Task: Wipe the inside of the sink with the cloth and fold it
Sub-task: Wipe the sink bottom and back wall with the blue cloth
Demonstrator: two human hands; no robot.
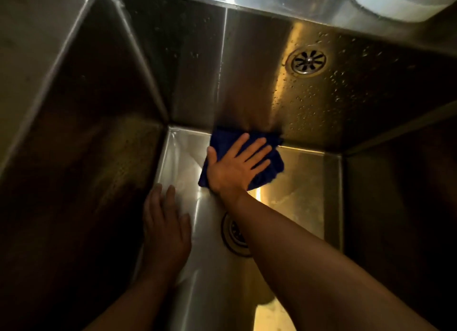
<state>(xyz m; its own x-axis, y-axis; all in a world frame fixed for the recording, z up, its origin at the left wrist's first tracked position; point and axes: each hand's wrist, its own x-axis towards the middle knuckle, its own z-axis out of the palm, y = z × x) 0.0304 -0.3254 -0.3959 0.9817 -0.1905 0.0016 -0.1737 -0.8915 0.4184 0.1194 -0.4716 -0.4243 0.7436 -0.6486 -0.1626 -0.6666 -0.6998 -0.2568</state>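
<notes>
**Blue cloth pressed flat at the far edge of the sink floor**

The dark blue cloth (270, 170) lies at the bottom of the steel sink (188, 71), right where the floor meets the far wall, its upper edge riding slightly up that wall. The right hand (235, 167) lies palm-down on it, fingers straight and spread, pressing rather than gripping. The left hand (165, 231) reaches in beside it with fingers extended and holding nothing, over the left side of the floor – whether it touches the steel I cannot tell. The floor drain (232, 234) shows partly, the right forearm crossing over it. Water droplets speckle the far wall, where a round slotted strainer (306, 62) appears. A white container (395, 1) sits on the rim, top right.
</notes>
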